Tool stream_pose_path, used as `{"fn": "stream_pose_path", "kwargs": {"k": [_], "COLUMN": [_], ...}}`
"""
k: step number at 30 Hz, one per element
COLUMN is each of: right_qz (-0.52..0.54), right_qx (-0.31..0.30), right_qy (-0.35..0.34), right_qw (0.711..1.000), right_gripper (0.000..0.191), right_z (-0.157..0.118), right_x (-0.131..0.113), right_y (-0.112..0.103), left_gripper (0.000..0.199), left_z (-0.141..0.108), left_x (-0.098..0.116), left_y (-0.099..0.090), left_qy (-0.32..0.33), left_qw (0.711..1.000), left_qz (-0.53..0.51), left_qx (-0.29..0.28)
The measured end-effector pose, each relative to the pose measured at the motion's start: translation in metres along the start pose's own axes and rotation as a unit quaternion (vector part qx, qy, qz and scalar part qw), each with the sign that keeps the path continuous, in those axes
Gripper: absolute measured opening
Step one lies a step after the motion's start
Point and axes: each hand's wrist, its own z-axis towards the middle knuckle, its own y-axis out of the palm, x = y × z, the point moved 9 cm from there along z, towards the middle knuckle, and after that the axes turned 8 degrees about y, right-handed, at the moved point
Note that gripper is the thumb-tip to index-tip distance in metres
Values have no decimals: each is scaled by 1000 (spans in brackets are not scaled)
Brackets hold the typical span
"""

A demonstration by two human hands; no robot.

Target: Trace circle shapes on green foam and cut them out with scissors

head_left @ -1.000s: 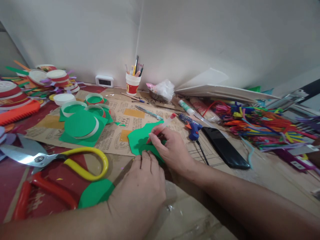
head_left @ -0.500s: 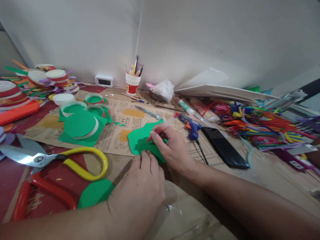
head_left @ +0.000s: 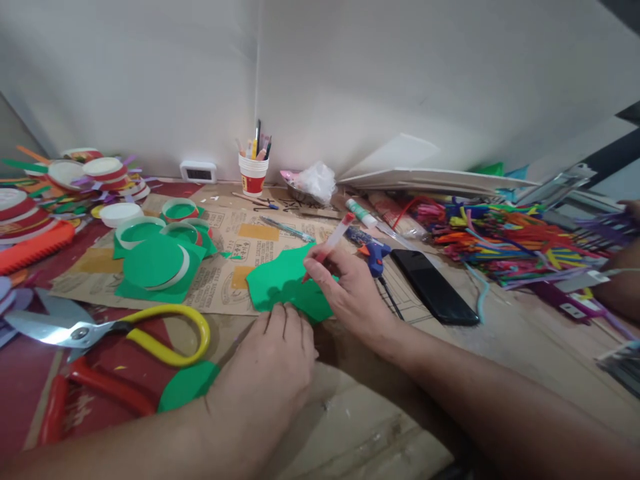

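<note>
A piece of green paper [head_left: 280,270] with an irregular cut outline lies on the brown printed paper in front of me. My left hand [head_left: 280,353] rests flat at its near edge, fingers stretched onto it and the thumb hidden. Pinched in my right hand [head_left: 350,287] is a red pen [head_left: 334,239] with a clear barrel, tilted, its tip at the green sheet. Left of my left wrist lies a round green paper piece [head_left: 187,387], partly covered by my forearm. Large scissors [head_left: 165,333] with yellow and red handles lie spread beside it.
Green paper with cup rings [head_left: 155,263] sits at left, near stacked paper cups [head_left: 103,170]. A pen cup [head_left: 253,175] and white clock [head_left: 199,172] stand at the wall. To the right are a blue glue gun [head_left: 375,253], phone [head_left: 434,287] and pipe cleaners [head_left: 515,233]. Part of another person shows far right.
The camera view has shifted, so most things sit further left. My right hand with the red pen has moved slightly rightward over the green paper. My left hand stays at its near edge.
</note>
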Motion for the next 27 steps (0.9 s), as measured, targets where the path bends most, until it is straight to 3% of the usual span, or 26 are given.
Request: {"fn": "stream_pose_path", "kwargs": {"k": [6, 10, 18, 27], "right_qz": [32, 61, 34, 22], "right_qx": [-23, -63, -104, -115], "right_qy": [19, -6, -5, 0], "right_qw": [999, 996, 994, 993], "right_gripper": [20, 14, 14, 15], "right_z": [1, 2, 3, 2], "right_x": [6, 7, 14, 14], "right_y": [6, 16, 28, 33], "left_gripper": [36, 31, 40, 42], "left_z": [1, 0, -5, -3], "left_x": [-5, -7, -11, -9], "left_y": [-2, -8, -6, -9], "left_qy": [5, 10, -44, -39], "left_qw": [999, 999, 996, 995], "left_qz": [-50, -47, -57, -43], "left_qx": [-7, 23, 61, 75]}}
